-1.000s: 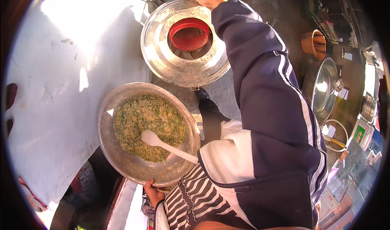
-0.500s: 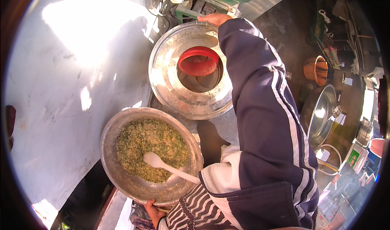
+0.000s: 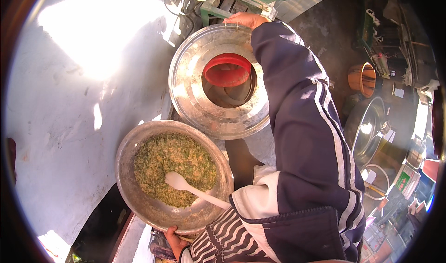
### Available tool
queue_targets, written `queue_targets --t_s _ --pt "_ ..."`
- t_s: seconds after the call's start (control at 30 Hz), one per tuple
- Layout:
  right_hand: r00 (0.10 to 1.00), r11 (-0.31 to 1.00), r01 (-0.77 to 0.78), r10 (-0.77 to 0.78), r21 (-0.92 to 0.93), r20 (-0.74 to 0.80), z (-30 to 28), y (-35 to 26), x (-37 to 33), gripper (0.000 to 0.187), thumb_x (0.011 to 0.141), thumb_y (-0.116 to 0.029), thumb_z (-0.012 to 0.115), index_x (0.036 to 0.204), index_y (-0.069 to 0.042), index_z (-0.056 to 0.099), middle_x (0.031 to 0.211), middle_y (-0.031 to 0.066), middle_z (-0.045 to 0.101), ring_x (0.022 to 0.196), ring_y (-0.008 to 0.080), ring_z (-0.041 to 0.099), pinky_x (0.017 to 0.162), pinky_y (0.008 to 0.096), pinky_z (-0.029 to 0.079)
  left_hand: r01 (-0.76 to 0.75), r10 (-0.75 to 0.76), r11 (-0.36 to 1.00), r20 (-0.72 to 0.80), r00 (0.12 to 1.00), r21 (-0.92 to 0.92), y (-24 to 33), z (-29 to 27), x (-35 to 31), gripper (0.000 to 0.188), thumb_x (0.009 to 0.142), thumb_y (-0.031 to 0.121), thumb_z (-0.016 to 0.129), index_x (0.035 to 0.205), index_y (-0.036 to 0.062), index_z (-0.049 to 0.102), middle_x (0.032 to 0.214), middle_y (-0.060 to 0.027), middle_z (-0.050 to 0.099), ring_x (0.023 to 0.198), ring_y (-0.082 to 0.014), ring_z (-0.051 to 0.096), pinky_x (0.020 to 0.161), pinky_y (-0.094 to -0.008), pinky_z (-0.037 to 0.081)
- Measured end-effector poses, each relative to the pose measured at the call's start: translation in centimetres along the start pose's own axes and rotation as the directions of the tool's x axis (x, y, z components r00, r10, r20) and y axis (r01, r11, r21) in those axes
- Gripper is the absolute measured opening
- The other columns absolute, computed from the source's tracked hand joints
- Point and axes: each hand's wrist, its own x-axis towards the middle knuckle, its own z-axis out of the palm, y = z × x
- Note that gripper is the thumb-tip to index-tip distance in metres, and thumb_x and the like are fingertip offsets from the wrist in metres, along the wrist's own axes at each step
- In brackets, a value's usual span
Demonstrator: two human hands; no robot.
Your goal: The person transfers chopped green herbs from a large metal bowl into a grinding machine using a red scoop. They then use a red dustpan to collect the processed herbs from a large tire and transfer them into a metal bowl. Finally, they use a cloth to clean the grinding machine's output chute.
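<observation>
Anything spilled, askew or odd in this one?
The round red ring looks off-centre, set toward the far side of the opening in the disc-shaped silver metal piece; the near side shows a gap. I see no spill from the wide silver metal basin.

A grey-brown floor (image 3: 320, 35) is recorded as the supporting surface. An orange bucket (image 3: 355, 82) is found standing on it and is taken as reference. A wide metal basin (image 3: 361, 143) is noted on the floor just beside the bucket, on the wearer's side. A white card (image 3: 398, 93) is observed near the bucket, to its right. To the bucket's left, well apart, a round metal vessel (image 3: 190, 93) with a red ring is seen; its contact with the floor is hidden.
</observation>
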Motion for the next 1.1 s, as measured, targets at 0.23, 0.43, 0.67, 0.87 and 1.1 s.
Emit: queue_targets --t_s 0.23,0.43,0.67,0.87,1.1 --pt "1.000 0.999 0.024 -0.024 -0.038 0.007 4.7 -7.4 -5.9 0.028 0.083 -0.027 0.066 0.104 -0.008 0.065 0.095 0.0035 0.064 0.086 0.0089 0.057 0.075 0.0234 0.046 -0.020 0.020 1.000 -0.050 0.999 -0.007 -0.1 -0.8 -0.4 0.067 0.063 0.003 0.050 0.128 0.0048 0.038 0.115 -0.0140 0.049 0.102 -0.0313 0.052 0.088 -0.0449 0.045" --pt "0.910 0.898 0.393 -0.349 -0.200 0.223 3.4 -7.7 -10.2 0.050 0.077 -0.011 0.068 0.125 -0.012 0.053 0.115 0.0047 0.057 0.102 0.0162 0.054 0.092 0.0298 0.042 -0.008 0.007 1.000 -0.054 0.999 -0.013 0.4 -1.3 0.1 0.067 0.063 0.003 0.050 0.129 0.0039 0.037 0.115 -0.0141 0.050 0.101 -0.0316 0.052 0.088 -0.0452 0.045" --pt "0.885 0.601 0.441 -0.415 -0.667 0.211 4.9 -8.1 -12.6 0.067 0.068 0.008 0.061 0.128 -0.019 0.048 0.122 0.0091 0.050 0.114 0.0286 0.048 0.092 0.0345 0.042 -0.030 0.030 1.000 -0.038 0.999 0.005 1.7 1.6 -1.2 0.064 0.063 0.004 0.050 0.126 0.0021 0.039 0.112 -0.0143 0.051 0.097 -0.0310 0.054 0.082 -0.0455 0.049" --pt "0.816 0.415 0.522 -0.498 -0.745 0.295 4.8 -7.9 -11.8 0.061 0.072 0.010 0.050 0.128 -0.013 0.047 0.126 0.0123 0.049 0.115 0.0290 0.048 0.091 0.0331 0.042 -0.023 0.022 0.999 -0.014 1.000 -0.030 1.5 1.7 -1.2 0.063 0.063 0.004 0.050 0.125 0.0035 0.040 0.110 -0.0134 0.051 0.096 -0.0303 0.055 0.080 -0.0453 0.050" --pt "0.742 0.600 0.192 -0.607 -0.777 -0.286 -0.5 -2.8 -6.1 0.039 0.080 -0.015 0.055 0.119 -0.014 0.055 0.097 0.0157 0.065 0.091 0.0303 0.061 0.082 0.0395 0.048 0.027 -0.026 0.999 0.022 0.999 -0.045 0.8 -0.8 1.0 0.065 0.063 0.004 0.051 0.127 0.0041 0.039 0.114 -0.0140 0.050 0.100 -0.0314 0.053 0.086 -0.0454 0.046"
